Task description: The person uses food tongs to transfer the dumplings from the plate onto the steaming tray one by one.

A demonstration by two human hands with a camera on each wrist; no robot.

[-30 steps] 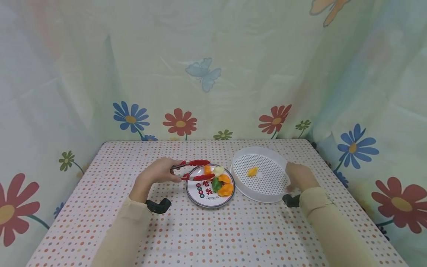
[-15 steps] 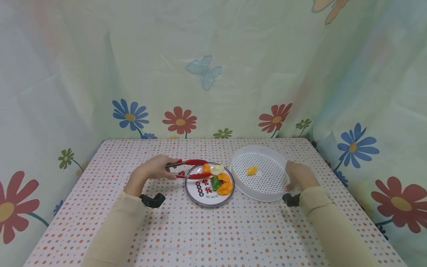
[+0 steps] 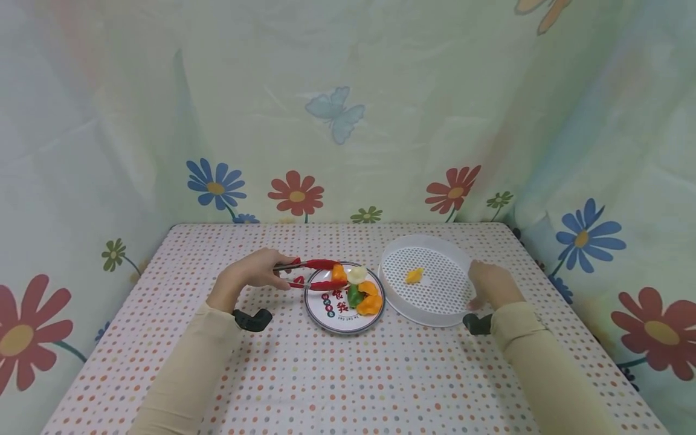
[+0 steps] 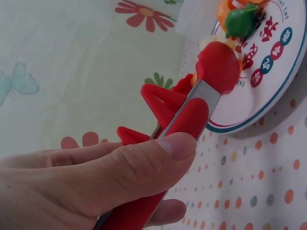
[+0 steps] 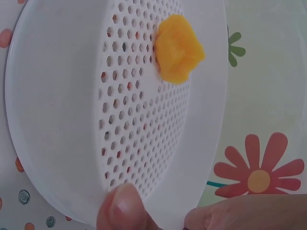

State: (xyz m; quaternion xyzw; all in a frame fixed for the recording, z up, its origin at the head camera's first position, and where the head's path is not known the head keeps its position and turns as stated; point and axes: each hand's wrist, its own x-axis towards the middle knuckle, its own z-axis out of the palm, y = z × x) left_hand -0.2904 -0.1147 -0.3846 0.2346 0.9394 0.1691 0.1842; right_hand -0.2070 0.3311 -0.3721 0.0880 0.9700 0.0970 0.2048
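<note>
My left hand [image 3: 260, 269] holds a pair of tongs [image 4: 184, 115] with red tips and metal arms, thumb pressed along one arm. Their spread tips reach over the white plate [image 3: 315, 300], one on either side of an orange vegetable-like piece [image 3: 339, 273]. Beside it on the plate lie a pale piece [image 3: 357, 275], a green pepper-like piece [image 4: 241, 21] and more orange pieces [image 3: 370, 304]. My right hand [image 3: 493, 284] grips the right rim of a white round sieve [image 5: 53, 96], thumb inside the wall. One yellow crumpled-looking piece [image 5: 178, 49] rests on the sieve's perforated bottom.
Plate and sieve stand side by side on a table [image 3: 348, 374] with a dotted cover. A flower-print curtain [image 3: 244, 109] rises behind the table and along both sides.
My left hand has drawn back slightly to the left with the tongs, and their tips stand a little nearer each other around the orange piece. The right hand keeps its hold on the sieve.
</note>
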